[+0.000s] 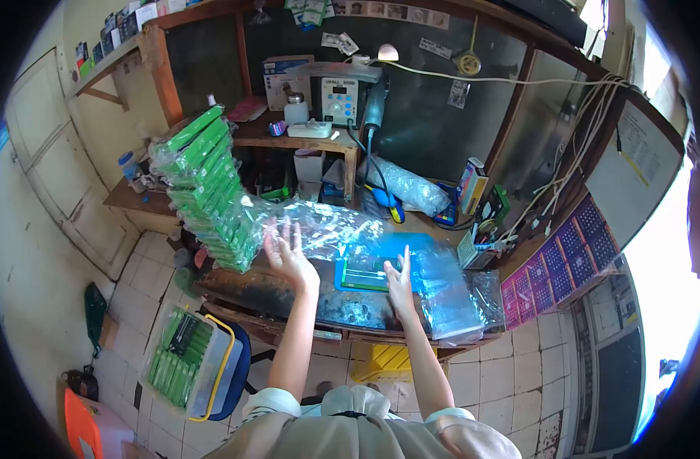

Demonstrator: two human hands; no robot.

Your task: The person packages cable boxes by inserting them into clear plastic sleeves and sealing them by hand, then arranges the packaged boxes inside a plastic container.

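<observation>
My left hand is raised at the desk's left side, palm up and fingers spread. Just beyond its fingertips lies crinkled clear plastic wrap; whether they touch is hard to tell. My right hand has its fingers stretched out and apart, beside the right end of a flat green box. That box rests on a blue mat, partly under the plastic. Flat clear plastic bags lie to the right of my right hand. A tall leaning stack of plastic-wrapped green boxes stands left of my left hand.
A clear tub of green packs with a yellow handle sits lower left. Behind are a bubble-wrapped roll, a soldering or hot-air station and a white pen basket. A yellow stool is under the desk.
</observation>
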